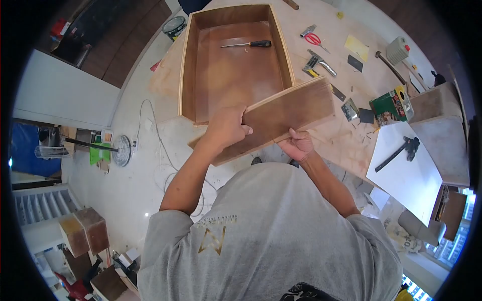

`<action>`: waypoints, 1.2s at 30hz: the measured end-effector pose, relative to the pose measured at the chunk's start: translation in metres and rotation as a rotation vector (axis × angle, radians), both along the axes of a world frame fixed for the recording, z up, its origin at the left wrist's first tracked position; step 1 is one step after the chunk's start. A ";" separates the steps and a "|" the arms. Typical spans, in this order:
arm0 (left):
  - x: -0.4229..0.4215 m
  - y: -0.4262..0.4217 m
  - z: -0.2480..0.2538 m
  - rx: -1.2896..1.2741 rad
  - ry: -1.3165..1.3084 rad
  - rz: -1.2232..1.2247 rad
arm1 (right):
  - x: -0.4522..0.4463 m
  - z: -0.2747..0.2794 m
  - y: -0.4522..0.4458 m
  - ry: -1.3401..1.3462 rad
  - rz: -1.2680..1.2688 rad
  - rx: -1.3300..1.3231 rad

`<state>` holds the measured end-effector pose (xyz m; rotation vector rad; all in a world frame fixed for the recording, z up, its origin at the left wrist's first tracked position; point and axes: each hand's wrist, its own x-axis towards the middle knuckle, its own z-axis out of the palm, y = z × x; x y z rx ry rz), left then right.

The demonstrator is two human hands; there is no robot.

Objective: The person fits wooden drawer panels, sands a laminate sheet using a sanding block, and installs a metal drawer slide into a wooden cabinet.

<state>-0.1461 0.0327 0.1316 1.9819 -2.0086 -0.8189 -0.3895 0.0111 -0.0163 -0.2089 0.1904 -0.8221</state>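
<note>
A flat brown wooden board [291, 111] is held at a slant in front of my chest, its right end higher. My left hand [227, 128] grips it over the upper edge near its left part, the thumb on its face. At the lower edge, my right hand [297, 144] holds it with the thumb on the face and the other fingers partly hidden. Just beyond the board lies an open wooden drawer box [187, 75], whose near right corner the board overlaps in view. Inside the box rests a screwdriver [260, 44] with a black handle.
Red scissors [312, 39], a clamp-like metal tool [312, 61], sandpaper [355, 62] and a hammer [390, 66] lie on the worktable [346, 145]. A green box [389, 106] and a white sheet [409, 175] are at the right. A can [174, 27] stands left of the drawer box.
</note>
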 end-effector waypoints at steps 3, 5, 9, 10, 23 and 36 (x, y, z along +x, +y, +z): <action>0.011 -0.006 -0.053 0.091 0.037 -0.044 | -0.004 -0.028 -0.006 0.119 0.068 0.109; 0.012 0.001 -0.079 -0.144 0.010 -0.104 | -0.008 -0.050 -0.011 0.233 0.153 0.286; 0.020 -0.002 -0.092 -0.437 -0.148 -0.204 | -0.011 -0.091 0.000 0.708 0.062 0.290; 0.025 -0.007 -0.097 -0.464 -0.170 -0.234 | -0.020 -0.123 0.005 0.846 -0.004 0.039; 0.040 -0.031 -0.129 -0.350 -0.187 -0.205 | -0.012 -0.058 -0.044 1.382 -0.530 -0.490; 0.089 0.064 -0.107 -0.347 -0.016 -0.278 | -0.025 -0.060 -0.075 1.769 -0.383 -0.820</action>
